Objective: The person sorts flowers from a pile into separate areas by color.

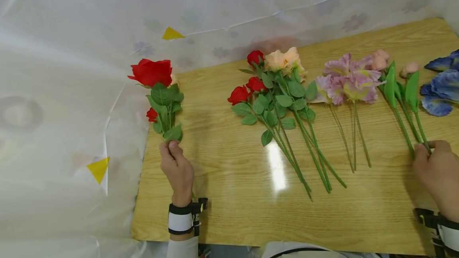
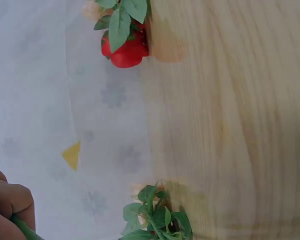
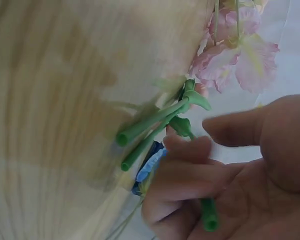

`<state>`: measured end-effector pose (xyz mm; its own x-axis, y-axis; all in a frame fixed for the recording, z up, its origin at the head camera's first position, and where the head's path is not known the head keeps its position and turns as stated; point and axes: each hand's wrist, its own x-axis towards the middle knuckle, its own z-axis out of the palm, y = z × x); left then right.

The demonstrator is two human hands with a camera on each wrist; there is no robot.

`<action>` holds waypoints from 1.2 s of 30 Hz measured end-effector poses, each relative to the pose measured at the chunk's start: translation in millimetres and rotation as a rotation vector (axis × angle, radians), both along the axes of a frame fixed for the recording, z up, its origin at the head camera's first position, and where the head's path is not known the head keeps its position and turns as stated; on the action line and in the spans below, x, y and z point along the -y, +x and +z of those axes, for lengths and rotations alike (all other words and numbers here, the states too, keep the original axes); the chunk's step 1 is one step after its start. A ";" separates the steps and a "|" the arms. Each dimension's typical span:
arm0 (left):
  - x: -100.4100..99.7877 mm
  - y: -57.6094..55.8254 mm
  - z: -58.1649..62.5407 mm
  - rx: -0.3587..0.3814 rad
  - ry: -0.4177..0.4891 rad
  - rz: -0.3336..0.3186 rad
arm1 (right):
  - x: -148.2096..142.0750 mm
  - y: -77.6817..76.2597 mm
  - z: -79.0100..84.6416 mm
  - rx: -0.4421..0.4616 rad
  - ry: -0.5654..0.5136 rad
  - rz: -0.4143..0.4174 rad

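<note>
My left hand (image 1: 177,168) pinches the green stem of a large red rose (image 1: 152,73) above the table's left end. A smaller red bloom (image 1: 152,114) shows beside its leaves, and a peach flower is mostly hidden behind it. At the right, my right hand (image 1: 435,170) is at the stems of the pink tulips (image 1: 379,59). In the right wrist view, its fingers curl round one green tulip stem (image 3: 209,215), with the thumb apart. Two more tulip stems (image 3: 150,125) lie beside those fingers.
Red roses (image 1: 238,95) and peach roses (image 1: 283,59) lie mid-table, stems toward the front. Right of them are pink-purple flowers (image 1: 346,79), and blue flowers (image 1: 442,86) sit at the far right. Plastic sheeting (image 1: 64,138) with yellow tape borders the wooden table (image 1: 229,206).
</note>
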<state>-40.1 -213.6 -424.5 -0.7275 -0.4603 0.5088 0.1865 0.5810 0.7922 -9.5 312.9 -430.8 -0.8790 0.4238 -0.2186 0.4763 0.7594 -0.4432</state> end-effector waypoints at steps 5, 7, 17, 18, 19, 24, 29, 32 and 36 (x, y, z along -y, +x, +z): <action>-9.7 0.7 9.3 -0.082 0.052 -0.032 | 2.7 2.3 -0.2 -0.051 0.044 -0.010; -12.5 0.6 12.0 -0.094 0.077 -0.045 | 5.5 3.1 1.6 -0.059 0.039 -0.030; -18.2 2.1 24.6 -0.274 0.211 -0.149 | 41.9 -0.3 34.9 -0.168 0.067 0.088; -19.1 2.5 27.1 -0.298 0.232 -0.163 | 46.3 -0.7 37.0 -0.190 0.065 0.110; -20.5 3.1 29.8 -0.321 0.253 -0.175 | 50.7 -1.1 38.3 -0.230 0.059 0.143; -36.3 8.3 42.5 -0.405 0.452 -0.331 | 84.4 -2.9 39.6 -0.477 -0.053 0.368; -62.5 11.0 48.9 -0.410 0.581 -0.559 | 130.5 -7.0 45.8 -0.583 -0.209 0.615; -78.8 13.1 48.4 -0.395 0.601 -0.664 | 155.1 -8.2 52.2 -0.555 -0.287 0.689; -98.1 16.3 49.5 -0.385 0.645 -0.779 | 182.6 -5.4 55.9 -0.495 -0.407 0.773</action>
<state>-23.7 -115.5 -375.0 -0.7791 -0.2028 0.5932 0.6257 -0.3103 0.7157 -15.0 130.3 -374.9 -0.9126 -0.3274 0.2447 -0.3916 0.5287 -0.7531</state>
